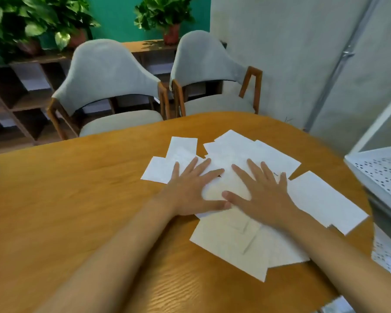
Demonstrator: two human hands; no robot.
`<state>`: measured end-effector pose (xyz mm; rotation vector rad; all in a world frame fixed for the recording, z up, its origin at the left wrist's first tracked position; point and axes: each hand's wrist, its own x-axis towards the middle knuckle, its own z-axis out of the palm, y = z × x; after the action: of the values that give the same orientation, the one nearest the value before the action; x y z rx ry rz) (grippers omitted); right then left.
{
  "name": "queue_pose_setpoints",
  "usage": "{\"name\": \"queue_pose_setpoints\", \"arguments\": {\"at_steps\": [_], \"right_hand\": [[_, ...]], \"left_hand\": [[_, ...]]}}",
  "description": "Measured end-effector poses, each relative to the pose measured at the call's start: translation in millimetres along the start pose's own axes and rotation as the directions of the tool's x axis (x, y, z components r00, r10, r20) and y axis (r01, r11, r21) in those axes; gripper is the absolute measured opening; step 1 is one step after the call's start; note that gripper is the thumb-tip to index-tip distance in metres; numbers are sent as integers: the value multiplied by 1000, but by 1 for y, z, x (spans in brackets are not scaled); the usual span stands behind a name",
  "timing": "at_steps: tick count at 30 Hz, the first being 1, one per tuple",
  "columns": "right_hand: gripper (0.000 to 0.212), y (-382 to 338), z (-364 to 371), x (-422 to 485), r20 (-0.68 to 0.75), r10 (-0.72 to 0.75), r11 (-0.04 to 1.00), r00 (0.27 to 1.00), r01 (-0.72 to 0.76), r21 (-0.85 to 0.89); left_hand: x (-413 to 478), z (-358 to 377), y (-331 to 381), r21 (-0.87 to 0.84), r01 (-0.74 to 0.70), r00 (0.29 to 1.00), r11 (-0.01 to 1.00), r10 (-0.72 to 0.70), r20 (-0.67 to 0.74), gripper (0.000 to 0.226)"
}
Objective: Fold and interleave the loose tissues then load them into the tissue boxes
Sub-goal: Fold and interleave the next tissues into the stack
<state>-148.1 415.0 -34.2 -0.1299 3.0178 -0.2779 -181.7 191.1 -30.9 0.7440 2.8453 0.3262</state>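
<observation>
Entering from the lower edge of the view, two bare forearms are stretched forward over a round wooden table (77,199). The loose tissues (235,242) are scattered flat on the right half of this table, overlapping one another in a rough fan. The nearest sheets are laid just in front of the wrists, and faint creases are seen across them.

The left hand (190,190) is laid palm down with its fingers straight and spread; its fingers are placed on the white sheets, while its heel is set on bare wood. The right hand (262,193) is likewise flattened and spread, and is pressed wholly on the middle of the pile. The two thumbs are brought tip to tip, or very nearly so. Nothing is pinched or gripped by either hand.

To the right of the right hand, one folded tissue (325,199) is laid near the table's edge. Beyond the fingertips, further sheets are spread toward the far side of the table.

At the right margin, a white perforated rack (384,175) is seen beside the table. Behind the table, two grey upholstered chairs (106,73) with wooden frames are drawn up side by side. A grey partition (291,53) is stood at the far right. Farthest back, a dark wooden shelf (23,91) is set against a green wall (115,16), and potted plants (165,14) are placed on top of it.
</observation>
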Motion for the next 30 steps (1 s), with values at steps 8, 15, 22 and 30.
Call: {"name": "queue_pose_setpoints", "arguments": {"at_steps": [8, 15, 22, 30], "right_hand": [[92, -44, 19, 12, -47, -101, 994, 994, 99, -39], [89, -131, 36, 22, -16, -223, 973, 975, 222, -65], [91, -210, 53, 28, -12, -334, 940, 942, 333, -75], [84, -253, 55, 19, -57, -401, 906, 914, 405, 126]], "left_hand": [[-34, 2, -39, 24, 79, 996, 997, -78, -44, 95], [-104, -4, -102, -69, 198, 974, 978, -204, -97, 95], [-170, -15, -152, -129, 285, 946, 950, -300, -120, 94], [-212, -10, -159, -289, 250, 883, 924, -340, -323, 73]]}}
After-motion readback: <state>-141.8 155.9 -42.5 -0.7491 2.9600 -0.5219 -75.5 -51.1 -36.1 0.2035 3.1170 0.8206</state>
